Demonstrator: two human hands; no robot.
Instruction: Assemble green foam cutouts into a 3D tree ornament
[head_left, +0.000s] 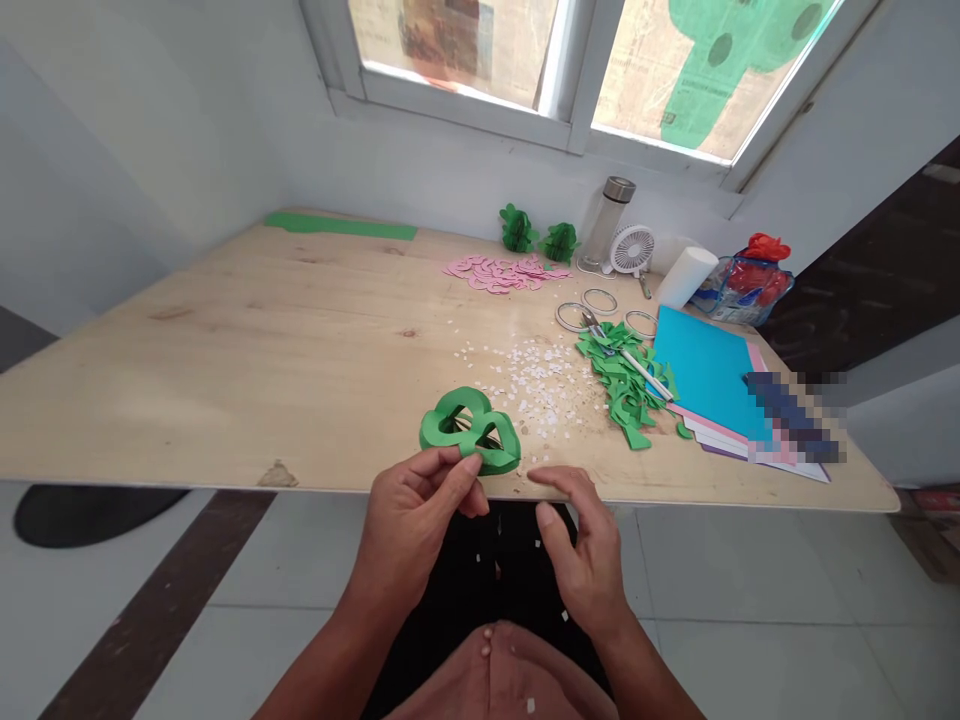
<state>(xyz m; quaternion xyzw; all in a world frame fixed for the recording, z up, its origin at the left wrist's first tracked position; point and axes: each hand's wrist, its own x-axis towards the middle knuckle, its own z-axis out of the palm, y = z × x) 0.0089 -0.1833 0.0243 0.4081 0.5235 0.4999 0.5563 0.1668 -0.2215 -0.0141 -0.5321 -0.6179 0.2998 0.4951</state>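
A green paper cutout (pixel 504 436) with curved lobes and open gaps is held over the table's front edge. My left hand (pixel 421 510) pinches its lower side between thumb and fingers. To the right, my right hand (pixel 585 550) is apart from the paper, its thumb and index finger spread with nothing between them. Small white paper bits (pixel 536 385) are scattered on the wooden table (pixel 225 340) just beyond the cutout. A pile of green paper scraps (pixel 626 395) lies to the right, with a white pen (pixel 646 374) across it.
Pink paper pieces (pixel 502 273) and two green paper shapes (pixel 517 229) are at the back. Near the wall stand a bottle (pixel 606 222), a small fan (pixel 631 249) and a white roll (pixel 688 275). Metal rings (pixel 599 301) and blue paper (pixel 705 365) lie at the right.
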